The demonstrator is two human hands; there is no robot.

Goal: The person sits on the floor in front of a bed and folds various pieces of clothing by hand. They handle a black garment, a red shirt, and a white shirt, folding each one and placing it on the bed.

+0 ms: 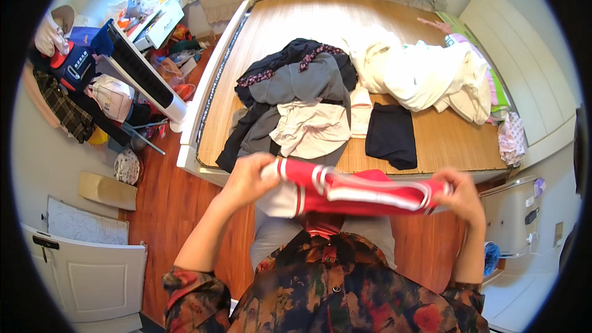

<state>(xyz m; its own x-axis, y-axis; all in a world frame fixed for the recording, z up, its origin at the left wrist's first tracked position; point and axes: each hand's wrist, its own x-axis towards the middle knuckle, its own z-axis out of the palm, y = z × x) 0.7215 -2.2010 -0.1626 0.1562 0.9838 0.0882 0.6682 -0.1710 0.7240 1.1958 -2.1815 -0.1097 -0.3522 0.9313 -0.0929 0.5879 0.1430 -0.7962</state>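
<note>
A red and white garment with striped trim (360, 194) is stretched between my two hands, in front of my body near the bed's front edge; it is partly blurred. My left hand (247, 180) grips its left end, and my right hand (460, 194) grips its right end. Beyond it, on the bamboo mat (444, 148), lie a cream crumpled garment (314, 129), a grey garment (300, 78), a folded black cloth (391, 136) and a small folded pale pink cloth (360, 111). Dark clothes with floral trim (296, 48) lie under and around the grey one.
A bulky cream blanket (416, 74) covers the mat's right part, beside the white headboard (518, 64). A white and black tower fan (143, 69) stands left of the bed, near hanging clothes and an open drawer (162, 23). A silver suitcase (508, 217) is at the right.
</note>
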